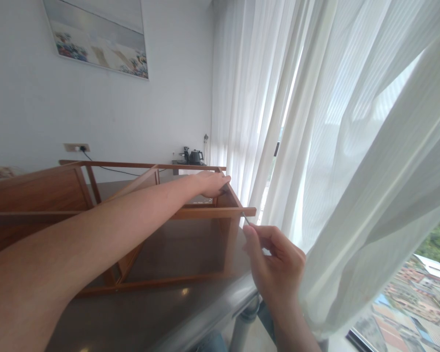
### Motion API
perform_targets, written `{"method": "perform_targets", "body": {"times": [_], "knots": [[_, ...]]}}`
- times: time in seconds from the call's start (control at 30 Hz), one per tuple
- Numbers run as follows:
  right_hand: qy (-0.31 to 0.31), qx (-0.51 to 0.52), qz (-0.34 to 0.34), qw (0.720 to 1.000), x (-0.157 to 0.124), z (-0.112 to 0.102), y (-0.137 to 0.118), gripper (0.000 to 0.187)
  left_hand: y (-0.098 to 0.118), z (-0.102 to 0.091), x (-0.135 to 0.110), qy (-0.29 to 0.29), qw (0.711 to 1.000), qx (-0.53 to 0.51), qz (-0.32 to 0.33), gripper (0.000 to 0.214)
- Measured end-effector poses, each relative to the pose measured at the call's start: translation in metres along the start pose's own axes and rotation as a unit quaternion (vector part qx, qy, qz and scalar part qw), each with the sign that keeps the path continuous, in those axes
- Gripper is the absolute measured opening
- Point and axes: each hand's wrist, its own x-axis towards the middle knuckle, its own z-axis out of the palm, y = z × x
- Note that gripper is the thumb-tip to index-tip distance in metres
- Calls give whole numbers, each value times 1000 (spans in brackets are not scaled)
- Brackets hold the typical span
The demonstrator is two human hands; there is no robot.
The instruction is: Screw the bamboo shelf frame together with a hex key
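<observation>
A reddish-brown wooden shelf frame (190,212) lies on its side on a dark, glossy tabletop. My left hand (213,184) reaches across it and grips the end panel near the far right corner; some of its fingers are hidden behind the wood. Closer to me, my right hand (273,252) is closed, with thumb and index finger pinching a thin metal rod (246,218). The rod's far tip meets the near rail close to its right end. Its other end is hidden in my hand, and I cannot make out its exact kind.
Sheer white curtains (337,146) hang along the window on the right. A black kettle (195,156) stands on a small stand at the back. A cord runs from the wall socket (76,147) behind the frame. A grey metal tube (244,320) is below the table edge.
</observation>
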Motion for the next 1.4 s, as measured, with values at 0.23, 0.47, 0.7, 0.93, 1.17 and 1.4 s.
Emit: {"method": "perform_targets", "body": {"times": [0.23,0.47,0.7,0.93,1.17,1.4], "knots": [[0,6,-1,1000,3,0,-4,15,1,-1,0,-1,1000,-1,-1,34],[-3,4,7,1000,1,-1,-3,15,0,-1,0,-2,1000,-1,2,33],[-53,62,36,996,2,-1,-4,10,-1,1,2,1,1000,0,0,35],[-62,62,33,996,5,-2,-6,10,0,0,0,0,1000,-5,0,35],[-72,69,-10,995,3,-4,-6,6,-1,1,2,3,1000,-8,0,34],[-69,70,19,995,-17,-17,-5,11,-2,2,2,10,1000,-24,-1,34]]}}
